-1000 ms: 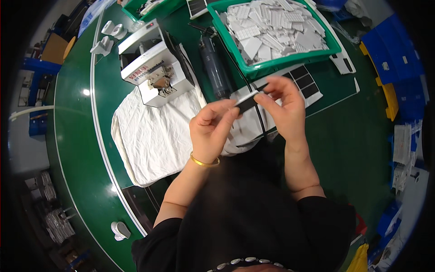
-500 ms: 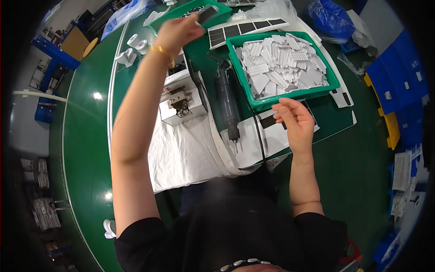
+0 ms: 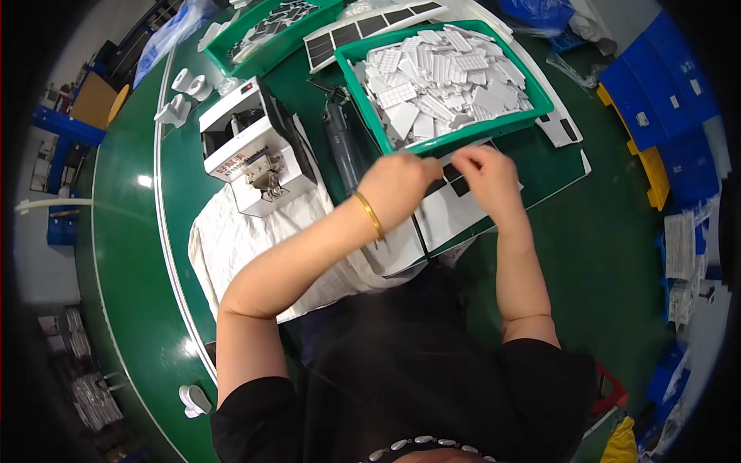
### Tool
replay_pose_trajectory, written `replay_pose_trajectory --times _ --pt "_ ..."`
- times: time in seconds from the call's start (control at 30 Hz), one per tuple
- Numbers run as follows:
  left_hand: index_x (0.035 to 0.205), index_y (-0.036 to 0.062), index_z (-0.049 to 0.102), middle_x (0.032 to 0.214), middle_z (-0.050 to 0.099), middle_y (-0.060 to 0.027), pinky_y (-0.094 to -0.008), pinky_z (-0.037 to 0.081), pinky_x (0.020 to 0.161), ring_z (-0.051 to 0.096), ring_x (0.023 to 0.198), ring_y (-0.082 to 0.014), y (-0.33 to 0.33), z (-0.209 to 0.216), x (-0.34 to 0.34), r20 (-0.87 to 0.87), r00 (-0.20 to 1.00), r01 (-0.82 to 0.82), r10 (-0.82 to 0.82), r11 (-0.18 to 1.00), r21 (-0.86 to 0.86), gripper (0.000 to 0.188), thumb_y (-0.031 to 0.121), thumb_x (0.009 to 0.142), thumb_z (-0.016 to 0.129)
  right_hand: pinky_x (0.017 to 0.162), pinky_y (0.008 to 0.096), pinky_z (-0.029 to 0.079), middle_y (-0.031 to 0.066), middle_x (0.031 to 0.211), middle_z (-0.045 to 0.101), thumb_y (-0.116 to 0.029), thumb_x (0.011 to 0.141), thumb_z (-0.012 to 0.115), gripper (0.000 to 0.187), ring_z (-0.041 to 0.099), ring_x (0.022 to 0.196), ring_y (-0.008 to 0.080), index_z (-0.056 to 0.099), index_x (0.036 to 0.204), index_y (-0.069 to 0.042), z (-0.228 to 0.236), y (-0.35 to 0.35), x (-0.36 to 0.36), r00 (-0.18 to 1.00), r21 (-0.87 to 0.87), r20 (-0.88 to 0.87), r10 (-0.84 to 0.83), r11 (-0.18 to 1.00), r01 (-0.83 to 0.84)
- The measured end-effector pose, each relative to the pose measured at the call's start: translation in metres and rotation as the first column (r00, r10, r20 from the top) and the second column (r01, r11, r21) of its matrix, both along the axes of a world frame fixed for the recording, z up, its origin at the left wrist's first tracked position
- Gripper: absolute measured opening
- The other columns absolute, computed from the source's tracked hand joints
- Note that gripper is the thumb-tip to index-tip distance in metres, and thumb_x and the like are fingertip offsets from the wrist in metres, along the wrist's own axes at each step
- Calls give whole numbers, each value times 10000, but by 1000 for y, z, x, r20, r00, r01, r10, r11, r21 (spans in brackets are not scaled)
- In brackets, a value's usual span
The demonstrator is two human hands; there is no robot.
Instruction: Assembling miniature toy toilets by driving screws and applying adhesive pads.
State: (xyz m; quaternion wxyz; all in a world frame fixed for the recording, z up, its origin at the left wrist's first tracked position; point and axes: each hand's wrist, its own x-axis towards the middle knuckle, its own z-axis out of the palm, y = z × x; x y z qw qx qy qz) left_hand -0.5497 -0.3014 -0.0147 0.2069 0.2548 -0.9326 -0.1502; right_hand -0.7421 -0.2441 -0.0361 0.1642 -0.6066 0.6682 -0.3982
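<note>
Both hands meet over the front of the counter (image 3: 549, 167), just in front of the green bin (image 3: 478, 133) full of white plates (image 3: 432, 85). The left hand (image 3: 397, 189), with a gold bracelet (image 3: 369, 216) at its wrist, is turned back-up, its fingers curled in and pointing at the other hand. Whether its grip has anything in it I cannot tell, since the back of the hand hides the fingertips. The right hand (image 3: 492, 181) faces it, just apart, thumb and fingers bent toward each other; I cannot tell whether that grip is closed on something small.

Under and between them lies the sheet (image 3: 451, 220), white with dark rectangles, flat on the counter near its front edge. A black cable (image 3: 421, 238) runs across it. The dark screwdriver (image 3: 343, 147) lies left of the bin, its lower end hidden behind the left hand. Further left, a white machine (image 3: 297, 176) stands by a rumpled white cloth (image 3: 224, 247). Behind the machine is a second green bin (image 3: 289, 50), holding dark and white pieces (image 3: 270, 27), and beside it another dark-squared strip (image 3: 370, 29)
</note>
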Motion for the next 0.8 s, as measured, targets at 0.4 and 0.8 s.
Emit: replay_pose_trajectory --times 0.4,0.8 --pt "1233 -49 451 941 668 -206 -409 506 853 616 1012 -360 10 -20 -5 392 917 -174 76 960 220 612 125 736 764 779 363 493 83 932 588 -90 823 691 122 570 868 283 679 943 -68 -32 19 16 971 52 -217 97 995 -88" --pt "901 19 592 774 671 -181 -409 545 685 678 768 -322 9 32 -10 232 973 -15 3 999 46 113 105 854 535 811 213 460 30 1017 571 86 861 633 376 558 904 91 475 1171 -57 -18 46 -20 602 -210 775 193 977 -43"
